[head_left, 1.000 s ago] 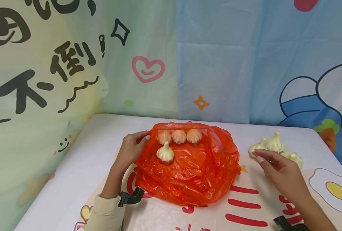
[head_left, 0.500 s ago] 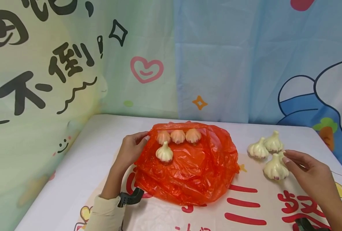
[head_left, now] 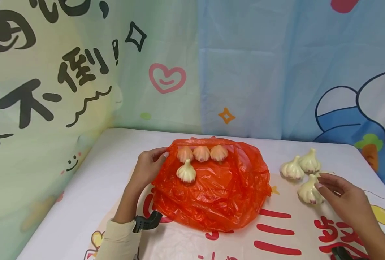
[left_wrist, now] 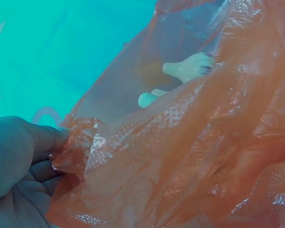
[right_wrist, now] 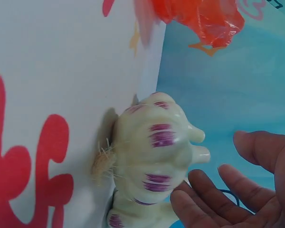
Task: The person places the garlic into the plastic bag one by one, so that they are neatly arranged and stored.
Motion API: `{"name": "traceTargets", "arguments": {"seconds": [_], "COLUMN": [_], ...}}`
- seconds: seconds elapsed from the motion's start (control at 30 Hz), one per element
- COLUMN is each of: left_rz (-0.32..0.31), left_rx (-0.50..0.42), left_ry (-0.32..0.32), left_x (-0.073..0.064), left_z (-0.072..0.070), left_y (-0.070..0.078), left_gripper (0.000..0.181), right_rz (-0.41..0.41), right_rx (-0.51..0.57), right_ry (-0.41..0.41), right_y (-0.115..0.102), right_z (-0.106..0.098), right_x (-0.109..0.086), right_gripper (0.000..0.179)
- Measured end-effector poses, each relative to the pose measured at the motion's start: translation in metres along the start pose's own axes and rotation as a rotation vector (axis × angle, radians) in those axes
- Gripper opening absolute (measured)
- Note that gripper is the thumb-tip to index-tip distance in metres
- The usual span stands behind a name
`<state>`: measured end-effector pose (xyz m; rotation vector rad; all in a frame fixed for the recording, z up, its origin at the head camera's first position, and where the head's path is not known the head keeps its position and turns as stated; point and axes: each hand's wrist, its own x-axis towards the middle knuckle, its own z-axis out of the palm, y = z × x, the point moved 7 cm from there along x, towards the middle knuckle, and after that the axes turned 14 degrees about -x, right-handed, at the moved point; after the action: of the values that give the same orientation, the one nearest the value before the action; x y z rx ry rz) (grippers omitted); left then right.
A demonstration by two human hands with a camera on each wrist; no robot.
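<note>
My left hand (head_left: pixel 151 166) pinches the left edge of a crumpled red plastic bag (head_left: pixel 212 202) between thumb and fingers, as the left wrist view also shows. Three garlic bulbs (head_left: pixel 201 154) sit in a row at the bag's far side, tinted orange through the film. A paler garlic bulb (head_left: pixel 186 172) is just in front of them, stem up. On the right, my right hand (head_left: pixel 345 196) is beside the nearest bulb (head_left: pixel 309 191) of a cluster of garlic. In the right wrist view its thumb and fingers (right_wrist: pixel 206 190) are spread near the stems, with nothing gripped.
Two more garlic bulbs (head_left: pixel 292 169) (head_left: pixel 310 161) stand behind the nearest one, and another is partly hidden by the right hand. A printed mat (head_left: pixel 277 231) with red lettering covers the white table (head_left: pixel 124 139). A patterned cloth (head_left: pixel 241 72) hangs behind.
My right hand has moved right and nearer, from over the left bulb of the cluster to the nearest bulb, then slightly left. The left hand keeps its hold on the bag.
</note>
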<state>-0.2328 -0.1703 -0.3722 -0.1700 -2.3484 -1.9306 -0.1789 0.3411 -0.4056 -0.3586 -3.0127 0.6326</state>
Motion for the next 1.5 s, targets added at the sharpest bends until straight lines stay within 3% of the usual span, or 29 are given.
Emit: {"name": "traceTargets", "arguments": {"seconds": [0.33, 0.6, 1.23, 1.5], "left_rz": [0.003, -0.005, -0.003, -0.001], "left_rx": [0.013, 0.007, -0.007, 0.007], "left_ry": [-0.002, -0.004, -0.010, -0.007], "left_x": [-0.001, -0.001, -0.001, 0.000], "left_z": [-0.002, -0.002, -0.001, -0.001], "left_y": [0.002, 0.003, 0.001, 0.001], "left_gripper": [0.030, 0.030, 0.030, 0.030], "right_rz": [-0.063, -0.062, -0.052, -0.055], "right_rx": [-0.069, -0.096, -0.060, -0.030], "right_ry": [0.014, 0.008, -0.090, -0.086], "right_y": [-0.002, 0.001, 0.005, 0.005], "right_z": [0.004, 0.006, 0.013, 0.015], "right_x": [-0.001, 0.003, 0.008, 0.009], "right_gripper": [0.063, 0.063, 0.067, 0.067]}}
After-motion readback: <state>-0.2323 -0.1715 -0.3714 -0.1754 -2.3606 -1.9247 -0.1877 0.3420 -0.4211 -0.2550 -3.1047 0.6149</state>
